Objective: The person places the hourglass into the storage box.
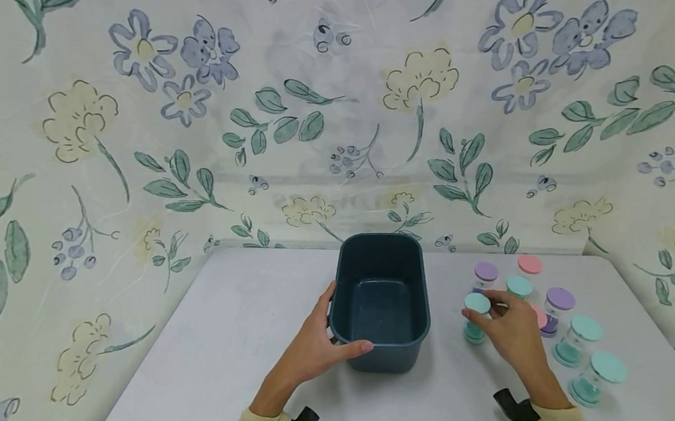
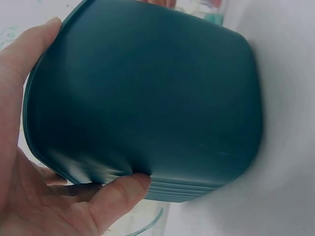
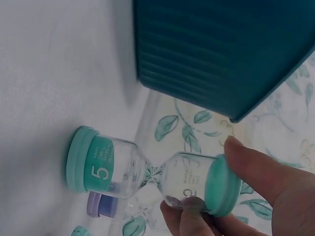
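A dark teal plastic bin stands on the table with its mouth upward. My left hand grips its near left corner, thumb at the front rim and fingers along the left side. To the right of the bin, my right hand pinches the cap of a mint-green sand timer between thumb and fingers. This sand timer bears a "5", and its green sand sits in the lower bulb. In the right wrist view its base is close to the tabletop; I cannot tell whether they touch.
Several other sand timers stand around and behind the right hand, among them a purple one, a pink one and a mint one. Floral cloth hangs behind the white table.
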### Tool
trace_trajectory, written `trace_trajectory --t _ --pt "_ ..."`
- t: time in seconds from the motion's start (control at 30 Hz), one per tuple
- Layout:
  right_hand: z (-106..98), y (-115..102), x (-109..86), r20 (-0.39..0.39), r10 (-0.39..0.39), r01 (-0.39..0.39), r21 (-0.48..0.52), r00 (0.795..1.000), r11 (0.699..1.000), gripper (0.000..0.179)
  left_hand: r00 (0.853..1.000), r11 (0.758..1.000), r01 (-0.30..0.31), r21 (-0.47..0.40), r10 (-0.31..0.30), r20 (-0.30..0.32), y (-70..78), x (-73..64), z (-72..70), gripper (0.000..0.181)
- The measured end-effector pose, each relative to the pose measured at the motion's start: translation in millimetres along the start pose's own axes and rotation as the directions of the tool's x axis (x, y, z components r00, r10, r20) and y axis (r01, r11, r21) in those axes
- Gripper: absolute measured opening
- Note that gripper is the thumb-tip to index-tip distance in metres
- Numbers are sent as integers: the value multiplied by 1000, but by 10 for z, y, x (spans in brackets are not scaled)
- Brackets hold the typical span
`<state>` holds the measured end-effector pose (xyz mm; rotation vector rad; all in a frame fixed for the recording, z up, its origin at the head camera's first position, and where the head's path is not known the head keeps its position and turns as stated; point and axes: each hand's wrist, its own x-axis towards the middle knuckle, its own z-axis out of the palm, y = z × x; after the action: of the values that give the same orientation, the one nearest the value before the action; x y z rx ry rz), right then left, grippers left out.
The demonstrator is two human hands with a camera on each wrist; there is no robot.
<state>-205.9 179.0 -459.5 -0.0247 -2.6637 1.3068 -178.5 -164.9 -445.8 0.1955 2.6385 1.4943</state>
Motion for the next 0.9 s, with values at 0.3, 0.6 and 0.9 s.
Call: trace_trajectory --t 0.3,0.6,0.9 --pt "28 -4 13 33 -4 2 55 999 998 56 1000 1000 1 -9 -1 9 12 -12 -10 127" --pt "-47 -38 -18 28 -81 79 79 996 994 57 1000 1000 -11 -4 11 16 6 -10 1 126" --pt "-234 -194 -26 -24 -88 90 160 996 983 50 1000 1000 -4 9 4 11 2 -19 -12 126"
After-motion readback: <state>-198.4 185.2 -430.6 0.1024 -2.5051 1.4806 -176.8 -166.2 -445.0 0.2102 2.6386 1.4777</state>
